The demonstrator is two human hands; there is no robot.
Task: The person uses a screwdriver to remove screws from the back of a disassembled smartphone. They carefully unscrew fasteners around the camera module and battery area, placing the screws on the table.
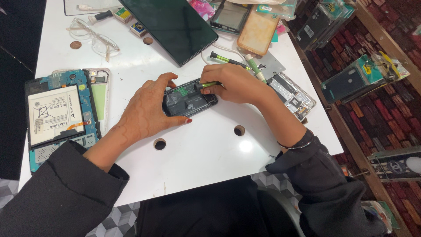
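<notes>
Opened black smartphone (190,98) with exposed innards, flat on white worktop (206,149), steadied by left hand (147,109) curled around its near edge. Right hand (237,82) pinching green-handled screwdriver (206,84), tip down on phone's top end. Beside, at left: opened blue tablet (59,116); clear glasses (94,37) farther back. Patterned brick-coloured floor at right.

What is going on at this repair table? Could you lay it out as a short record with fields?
Surface: white table with round holes
Left hand: steadies the opened phone
Right hand: holds a green-handled tool, tip on the phone's insides
Far left: opened tablet, its battery showing
Behind: dark tablet, clear glasses, a second screwdriver
Right: another opened phone
</notes>
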